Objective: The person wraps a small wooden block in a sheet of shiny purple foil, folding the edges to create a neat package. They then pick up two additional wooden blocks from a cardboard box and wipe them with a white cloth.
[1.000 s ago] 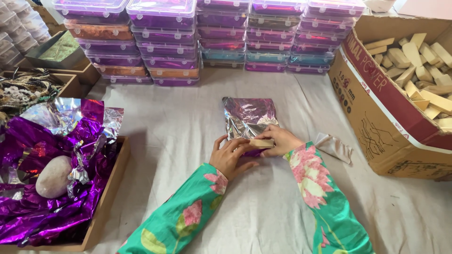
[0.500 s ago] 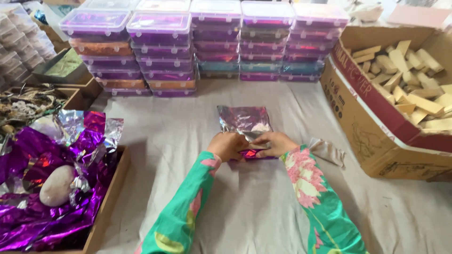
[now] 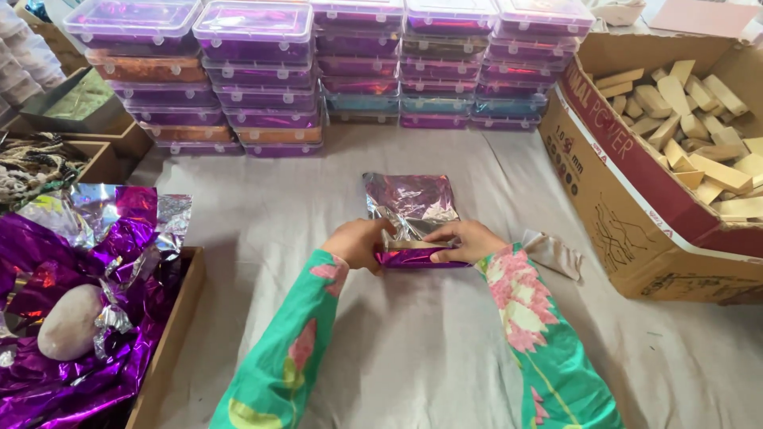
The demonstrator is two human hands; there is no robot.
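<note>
A sheet of shiny purple foil (image 3: 413, 199) lies on the grey cloth in the middle. Its near edge is folded up around a small wooden block (image 3: 405, 245), of which only a pale strip shows. My left hand (image 3: 358, 242) presses on the left end of the folded foil. My right hand (image 3: 469, 240) holds the right end, fingers on top. Both sleeves are green with pink flowers.
A cardboard box (image 3: 636, 214) of pale wooden blocks (image 3: 699, 135) stands at the right. Stacks of clear plastic boxes (image 3: 262, 71) line the back. A tray (image 3: 171, 334) at the left holds crumpled purple foil and a smooth stone (image 3: 70, 322). A small cloth scrap (image 3: 556, 253) lies beside my right wrist.
Both hands have rolled the foil's near edge up over the block; more of the sheet is wrapped around it than a second ago. The view has shifted slightly.
</note>
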